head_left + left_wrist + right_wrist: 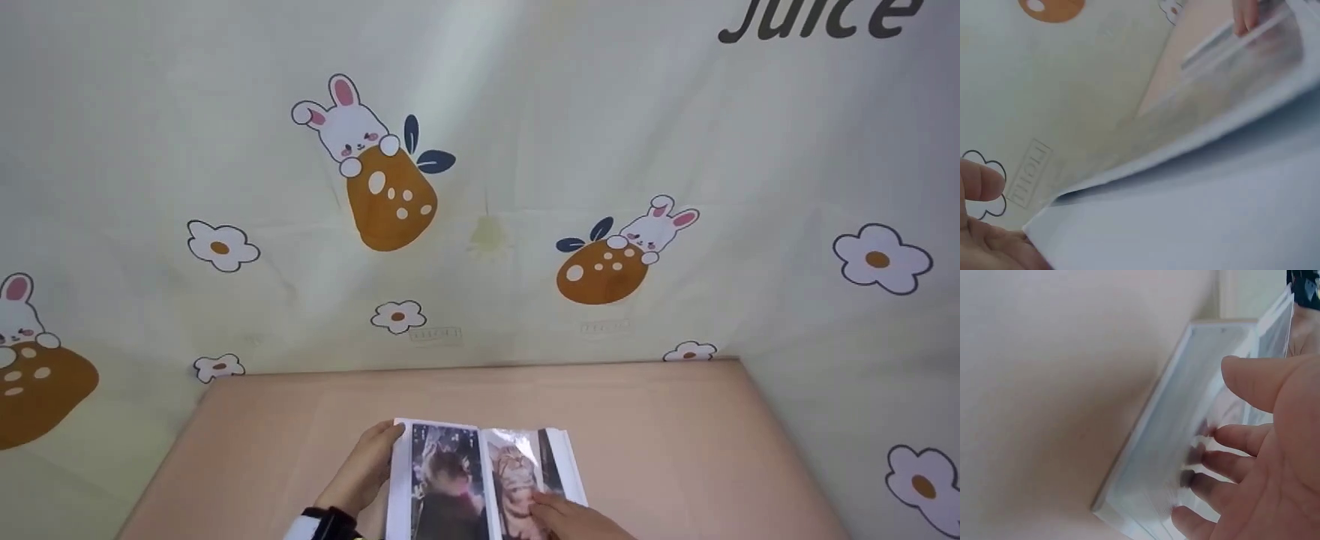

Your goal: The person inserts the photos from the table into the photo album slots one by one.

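An open photo album [400, 487] with white page borders lies low in the middle of the head view. Its left page carries a dark photo [454, 506]; its right page has a photo of what looks like a striped cat [514, 487] in a glossy clear sleeve. My left hand [365, 466] holds the album's left edge, thumb near the top corner. In the left wrist view that hand [994, 244] is at the cover's corner, most of its fingers hidden. My right hand [574, 517] touches the right page; in the right wrist view its fingers [1230, 466] reach out over the sleeve.
A pinkish-tan tabletop [315, 409] lies under the album. Behind and beside it hangs a pale cloth [510, 135] printed with rabbits, brown fruit and flowers. A black band [334, 521] is around my left wrist.
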